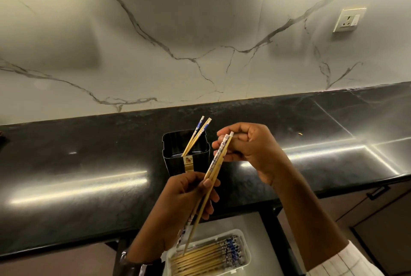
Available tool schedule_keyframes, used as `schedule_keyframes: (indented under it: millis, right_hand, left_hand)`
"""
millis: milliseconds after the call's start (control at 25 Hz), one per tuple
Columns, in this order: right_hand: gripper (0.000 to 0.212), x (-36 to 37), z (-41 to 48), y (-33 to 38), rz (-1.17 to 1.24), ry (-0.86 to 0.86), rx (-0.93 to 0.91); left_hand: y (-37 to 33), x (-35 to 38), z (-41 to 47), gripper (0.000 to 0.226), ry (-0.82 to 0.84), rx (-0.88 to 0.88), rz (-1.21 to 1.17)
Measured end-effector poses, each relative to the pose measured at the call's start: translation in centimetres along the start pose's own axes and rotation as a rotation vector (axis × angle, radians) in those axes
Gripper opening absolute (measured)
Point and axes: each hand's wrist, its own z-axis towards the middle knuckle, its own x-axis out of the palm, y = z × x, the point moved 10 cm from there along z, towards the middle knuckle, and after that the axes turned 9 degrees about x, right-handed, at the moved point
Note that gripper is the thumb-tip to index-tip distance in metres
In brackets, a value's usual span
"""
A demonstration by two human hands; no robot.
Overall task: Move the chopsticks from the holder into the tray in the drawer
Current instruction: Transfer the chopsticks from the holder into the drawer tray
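A black square holder (pixel 186 160) stands on the dark counter with two blue-tipped bamboo chopsticks (pixel 196 136) leaning in it. In front of the holder I hold a few chopsticks (pixel 216 164) slanting steeply. My left hand (pixel 189 200) grips them around the middle. My right hand (pixel 249 148) pinches their patterned top ends. Their thin ends hang just above the white tray (pixel 245 253) in the open drawer, where several chopsticks (pixel 206 258) lie side by side.
The black counter (pixel 89 175) runs across the view, with a marble wall behind and a wall socket (pixel 349 20) at the upper right. A steel sink edge (pixel 378 148) lies to the right. The drawer (pixel 251 224) stands open below the counter edge.
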Motion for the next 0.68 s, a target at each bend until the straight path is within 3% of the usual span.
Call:
schedule_keyframes:
  millis: [280,480,680]
  right_hand:
    - [0.020,1.0,-0.7,-0.9,0.037,0.063,0.126]
    - [0.015,0.7,-1.1,-0.6,-0.038,-0.051,0.104]
    - [0.005,-3.2,-1.3,1.9,0.079,-0.317,0.035]
  left_hand:
    - [0.7,-0.5,-0.4,0.022,-0.054,-0.011,-0.043]
    - [1.1,-0.3,-0.5,0.020,-0.045,0.005,-0.006]
    - [1.5,-0.9,-1.1,0.020,0.010,0.036,0.104]
